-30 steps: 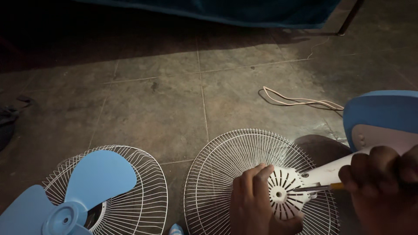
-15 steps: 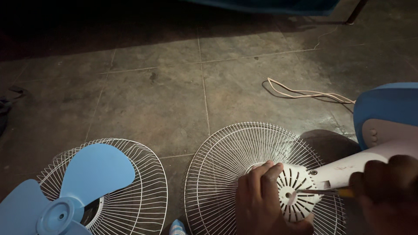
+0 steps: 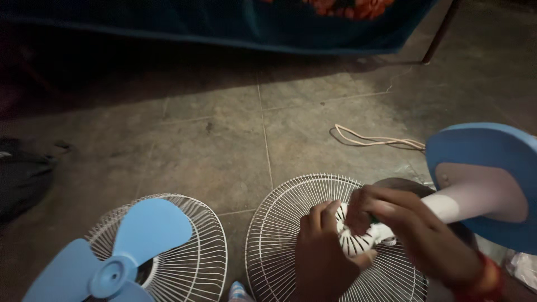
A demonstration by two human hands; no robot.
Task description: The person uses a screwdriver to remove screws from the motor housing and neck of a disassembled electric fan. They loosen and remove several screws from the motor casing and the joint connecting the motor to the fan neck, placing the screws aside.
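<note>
Two white wire fan guards lie side by side on the tiled floor [image 3: 224, 145]: the left guard [image 3: 190, 263] carries one blue three-bladed fan blade [image 3: 120, 263], the right guard [image 3: 279, 235] sits against the white slotted motor housing [image 3: 358, 241] of a single fan whose white neck runs to a blue base [image 3: 481, 148]. Both hands work at that housing: the left hand [image 3: 324, 251] has its grip curled around the near side, fingers pressed to the plastic; the right hand [image 3: 403, 221] closes over the top, fingers bunched together, what it pinches hidden. One pale cord [image 3: 375, 140] loops on the floor beyond, and a dark cloth hangs at the back
</note>
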